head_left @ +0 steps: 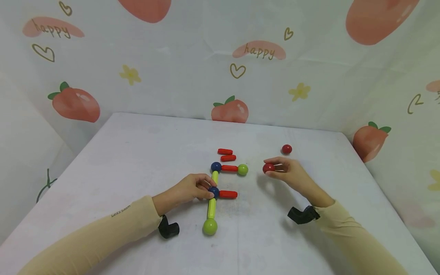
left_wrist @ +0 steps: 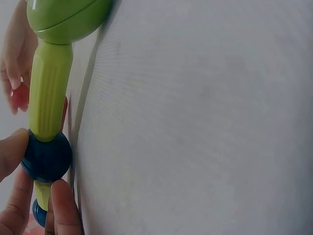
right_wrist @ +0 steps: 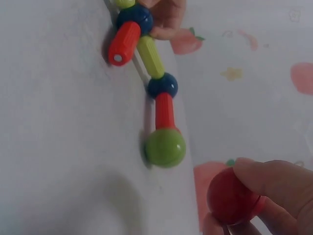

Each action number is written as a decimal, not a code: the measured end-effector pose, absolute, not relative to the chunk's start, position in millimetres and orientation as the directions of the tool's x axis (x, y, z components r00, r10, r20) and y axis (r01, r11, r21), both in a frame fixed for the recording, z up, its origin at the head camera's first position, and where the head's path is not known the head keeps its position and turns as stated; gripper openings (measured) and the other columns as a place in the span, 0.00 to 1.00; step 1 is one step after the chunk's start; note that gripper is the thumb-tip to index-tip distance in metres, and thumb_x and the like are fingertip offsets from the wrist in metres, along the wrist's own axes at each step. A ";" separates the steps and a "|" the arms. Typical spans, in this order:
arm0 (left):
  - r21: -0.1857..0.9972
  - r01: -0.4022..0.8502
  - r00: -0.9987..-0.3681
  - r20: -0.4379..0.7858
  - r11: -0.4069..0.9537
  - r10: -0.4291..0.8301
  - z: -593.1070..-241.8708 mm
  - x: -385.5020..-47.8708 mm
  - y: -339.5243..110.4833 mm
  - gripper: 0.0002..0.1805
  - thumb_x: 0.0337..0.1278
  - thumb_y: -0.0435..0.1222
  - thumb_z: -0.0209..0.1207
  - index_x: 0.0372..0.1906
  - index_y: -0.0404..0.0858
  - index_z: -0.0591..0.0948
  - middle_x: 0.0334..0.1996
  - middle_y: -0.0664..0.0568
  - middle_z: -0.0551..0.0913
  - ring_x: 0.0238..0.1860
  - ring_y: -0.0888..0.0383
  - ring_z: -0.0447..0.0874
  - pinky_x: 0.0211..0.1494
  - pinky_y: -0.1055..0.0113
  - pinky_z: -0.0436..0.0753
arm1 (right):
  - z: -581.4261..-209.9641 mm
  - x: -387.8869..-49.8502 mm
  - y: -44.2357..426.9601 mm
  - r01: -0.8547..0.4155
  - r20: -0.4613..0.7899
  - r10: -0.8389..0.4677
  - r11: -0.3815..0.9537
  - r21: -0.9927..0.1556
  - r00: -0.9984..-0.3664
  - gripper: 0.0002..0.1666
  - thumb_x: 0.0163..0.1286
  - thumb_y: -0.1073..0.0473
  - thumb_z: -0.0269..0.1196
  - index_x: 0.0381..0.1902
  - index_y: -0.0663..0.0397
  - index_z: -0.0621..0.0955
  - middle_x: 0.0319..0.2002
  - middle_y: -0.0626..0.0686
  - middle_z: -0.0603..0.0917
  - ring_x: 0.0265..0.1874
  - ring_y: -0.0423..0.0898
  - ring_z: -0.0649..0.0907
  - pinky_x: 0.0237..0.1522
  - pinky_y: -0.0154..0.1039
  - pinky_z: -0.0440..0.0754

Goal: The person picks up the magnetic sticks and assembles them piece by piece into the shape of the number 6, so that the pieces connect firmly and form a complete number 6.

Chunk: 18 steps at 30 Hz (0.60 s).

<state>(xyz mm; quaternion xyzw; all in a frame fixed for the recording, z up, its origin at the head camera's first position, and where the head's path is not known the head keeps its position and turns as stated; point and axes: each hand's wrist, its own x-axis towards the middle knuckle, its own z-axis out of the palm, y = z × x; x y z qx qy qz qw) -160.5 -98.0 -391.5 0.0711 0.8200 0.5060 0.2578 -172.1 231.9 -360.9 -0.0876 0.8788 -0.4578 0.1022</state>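
My left hand (head_left: pixel 194 187) pinches the nearer blue ball (head_left: pixel 214 192) of a joined ball-and-rod figure on the table. Yellow-green rods (head_left: pixel 211 209) link that ball to a green ball (head_left: pixel 210 227) at the near end and to a farther blue ball (head_left: pixel 216 167). From the farther one, a red rod (head_left: pixel 229 168) leads to another green ball (head_left: pixel 242 169). A second red rod (head_left: pixel 228 194) sticks out rightward from the pinched ball, its bare tip (right_wrist: pixel 118 58) showing in the right wrist view. Right of the figure, my right hand (head_left: pixel 290 173) holds a red ball (head_left: pixel 268 168) between thumb and fingers.
Two loose red rods (head_left: pixel 225 151) lie beyond the figure. Another red ball (head_left: pixel 287 149) rests on the white table (head_left: pixel 154 141) behind my right hand. A printed cloth (head_left: pixel 185 68) hangs along the table's back edge. Black wrist pieces (head_left: pixel 168 228) sit under both forearms.
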 end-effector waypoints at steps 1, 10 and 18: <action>0.867 -0.143 -0.857 -0.350 0.478 0.378 -391.5 -160.6 -98.0 0.15 0.51 0.32 0.69 0.46 0.39 0.81 0.40 0.48 0.82 0.35 0.57 0.78 0.36 0.69 0.80 | -361.2 -171.2 230.3 -0.057 -0.104 -0.249 0.564 -0.823 -0.963 0.29 0.64 0.52 0.67 0.60 0.58 0.77 0.53 0.59 0.82 0.53 0.55 0.81 0.52 0.45 0.81; 0.868 -0.145 -0.854 -0.352 0.474 0.384 -391.3 -160.3 -98.2 0.15 0.52 0.32 0.68 0.46 0.39 0.81 0.40 0.48 0.82 0.35 0.57 0.78 0.36 0.69 0.80 | -365.4 -165.9 217.7 -0.058 -0.128 -0.296 0.546 -0.836 -0.947 0.28 0.63 0.52 0.68 0.58 0.56 0.78 0.47 0.53 0.85 0.51 0.52 0.83 0.50 0.42 0.82; 0.865 -0.142 -0.856 -0.351 0.481 0.379 -390.4 -160.2 -97.5 0.15 0.52 0.31 0.68 0.46 0.39 0.81 0.40 0.48 0.82 0.35 0.57 0.78 0.36 0.69 0.80 | -370.8 -160.5 208.3 -0.063 -0.134 -0.332 0.519 -0.852 -0.934 0.26 0.62 0.54 0.69 0.56 0.55 0.80 0.46 0.53 0.86 0.48 0.51 0.84 0.48 0.40 0.82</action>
